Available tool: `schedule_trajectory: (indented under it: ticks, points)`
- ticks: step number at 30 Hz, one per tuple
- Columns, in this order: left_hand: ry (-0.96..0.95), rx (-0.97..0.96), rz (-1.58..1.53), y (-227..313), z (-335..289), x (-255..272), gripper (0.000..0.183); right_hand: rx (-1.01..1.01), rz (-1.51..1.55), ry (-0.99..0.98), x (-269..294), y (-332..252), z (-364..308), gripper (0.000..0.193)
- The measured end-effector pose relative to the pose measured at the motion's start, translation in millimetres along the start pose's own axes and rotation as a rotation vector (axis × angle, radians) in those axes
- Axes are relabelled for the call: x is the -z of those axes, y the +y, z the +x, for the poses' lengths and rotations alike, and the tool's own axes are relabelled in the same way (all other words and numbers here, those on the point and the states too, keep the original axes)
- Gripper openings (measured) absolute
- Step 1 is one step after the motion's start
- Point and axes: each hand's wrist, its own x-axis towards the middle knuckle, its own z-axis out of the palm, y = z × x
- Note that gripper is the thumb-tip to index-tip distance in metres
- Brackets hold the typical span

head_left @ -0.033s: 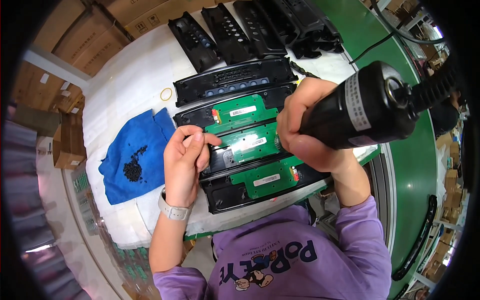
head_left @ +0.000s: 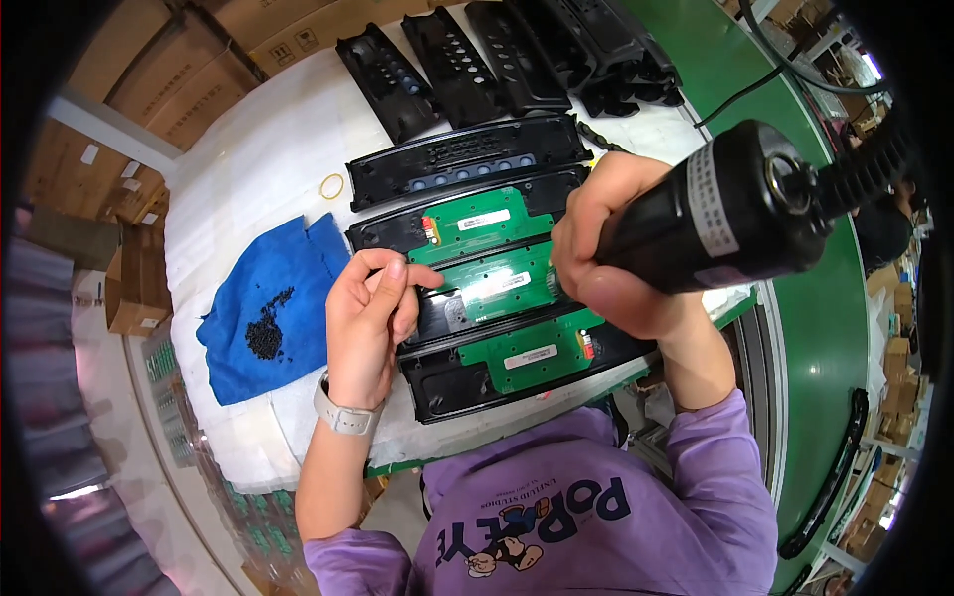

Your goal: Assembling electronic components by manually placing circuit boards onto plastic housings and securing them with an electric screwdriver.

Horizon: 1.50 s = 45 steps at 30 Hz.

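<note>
My right hand (head_left: 616, 238) is wrapped round a thick black powered screwdriver (head_left: 730, 214), held over the right ends of the panels; its tip is hidden. My left hand (head_left: 373, 303) is closed in a pinch, thumb against fingers, with one fingertip reaching to the left part of the middle black panel. What the pinch holds, if anything, I cannot make out. That panel carries a green circuit board (head_left: 502, 286) with a white label. Similar boards lie in the panel behind (head_left: 383, 230) and the panel in front (head_left: 447, 382). Farther back, another black panel (head_left: 378, 181) holds a row of grey-blue round parts.
Left of my left hand, a blue cloth (head_left: 234, 298) bears a pile of small black screws (head_left: 264, 338). A yellow rubber band (head_left: 331, 186) lies behind it. Several black housings (head_left: 452, 65) stand at the back. A ribbed hose (head_left: 865, 179) runs from the screwdriver. A green surface (head_left: 815, 348) lies right.
</note>
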Motion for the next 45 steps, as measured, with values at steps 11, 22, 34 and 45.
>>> schedule_trajectory:
  ticks: [11, 22, 34, 45]
  points:
    - [-0.124, 0.025, -0.191, -1.4, -10.2, 1.1, 0.017, 0.182, 0.573, -0.165, 6.3, -18.2, 17.4, 0.034]
    - [-0.203, 0.071, -0.071, 1.0, -16.8, -9.3, 0.016, 0.283, 0.595, -0.079, -7.5, -7.8, 16.3, 0.036]
    - [-0.245, -0.032, 0.158, 5.9, -20.7, -6.8, 0.012, 0.139, 0.626, 0.120, -15.2, -13.5, 17.0, 0.033]
    - [-0.066, -0.038, -0.154, -0.9, -2.7, 2.0, 0.017, -0.053, 0.148, 0.081, -34.9, 3.6, 14.4, 0.028]
